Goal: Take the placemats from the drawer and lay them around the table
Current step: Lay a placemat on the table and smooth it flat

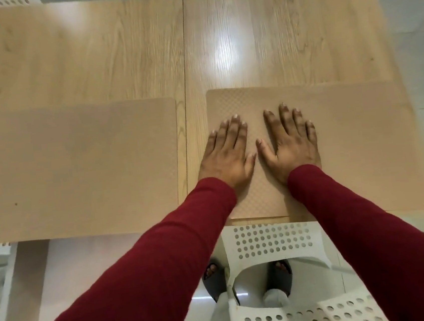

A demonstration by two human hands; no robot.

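Left hand (227, 153) and right hand (291, 144), fingers spread straight, press palm-down side by side on a tan, checker-textured rectangular placemat (356, 145) at centre right of the frame, on a light wood-grain table (116, 52). A second tan placemat (75, 169) lies at left. A white perforated plastic chair (272, 243) stands below. No writing is legible.

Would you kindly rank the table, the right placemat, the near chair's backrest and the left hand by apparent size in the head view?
1. table
2. right placemat, partly covered
3. backrest, nearer the camera, so unsure
4. left hand
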